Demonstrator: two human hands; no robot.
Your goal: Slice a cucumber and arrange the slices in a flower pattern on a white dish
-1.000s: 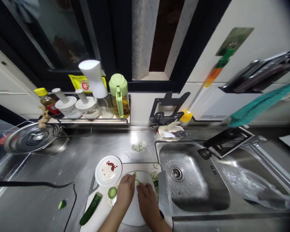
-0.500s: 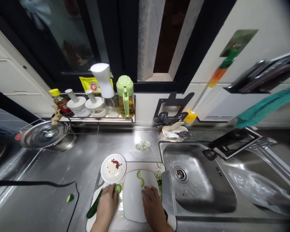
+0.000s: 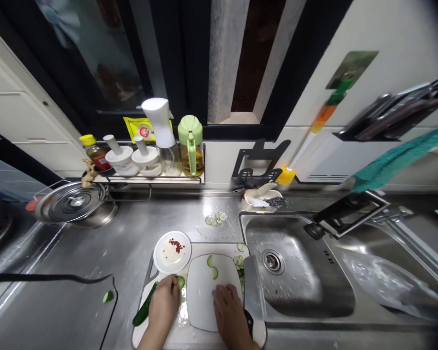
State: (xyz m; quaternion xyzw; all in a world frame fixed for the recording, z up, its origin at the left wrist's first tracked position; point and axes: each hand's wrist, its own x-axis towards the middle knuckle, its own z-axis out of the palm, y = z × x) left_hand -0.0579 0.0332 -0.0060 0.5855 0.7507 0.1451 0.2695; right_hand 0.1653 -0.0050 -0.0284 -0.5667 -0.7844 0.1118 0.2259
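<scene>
On the pale cutting board [image 3: 200,340], my left hand [image 3: 163,302] is closed around green cucumber slices [image 3: 181,282] at its fingertips. The dark green cucumber [image 3: 144,308] lies just left of that wrist. My right hand [image 3: 229,307] rests on the white square plate [image 3: 200,306], fingers extended and slightly bent, nothing visible in them. Two cucumber slices [image 3: 212,267] lie curved on the plate's upper half. A kitchen knife [image 3: 253,287] lies at the board's right side, its dark handle partly behind my right hand. More cucumber slices [image 3: 239,265] lie between plate and blade.
A round white plate [image 3: 162,262] with red bits overlaps the board's upper left. To the right is the sink [image 3: 288,257]. Thin slices [image 3: 216,219] lie on the steel counter behind. A cucumber end [image 3: 108,296] sits at left, beside a black cord [image 3: 111,318]. Condiments [image 3: 160,165] line the rack.
The view has shifted slightly. My left fingers have moved a little up and right at the cucumber slices. My right hand has slid slightly left and down on the plate.
</scene>
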